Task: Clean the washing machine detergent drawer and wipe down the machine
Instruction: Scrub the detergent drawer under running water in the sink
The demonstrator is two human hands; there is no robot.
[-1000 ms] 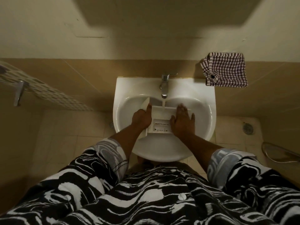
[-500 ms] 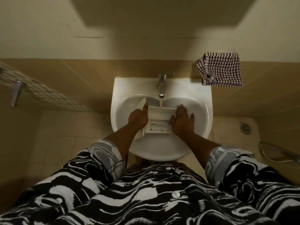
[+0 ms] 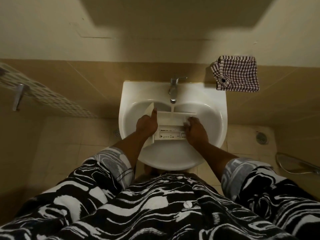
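Fingers [image 3: 187, 121] of right hand [image 3: 195, 130] curled into detergent drawer [image 3: 170, 118], left hand [image 3: 146, 124] gripping its side, tap [image 3: 173, 90] running

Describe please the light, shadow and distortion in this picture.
Head view: dim, warm light; a broad shadow lies on the wall above the faucet; the white sink and drawer are brightest; the wide lens bends the wall edges; the patterned sleeves near the lens look soft.
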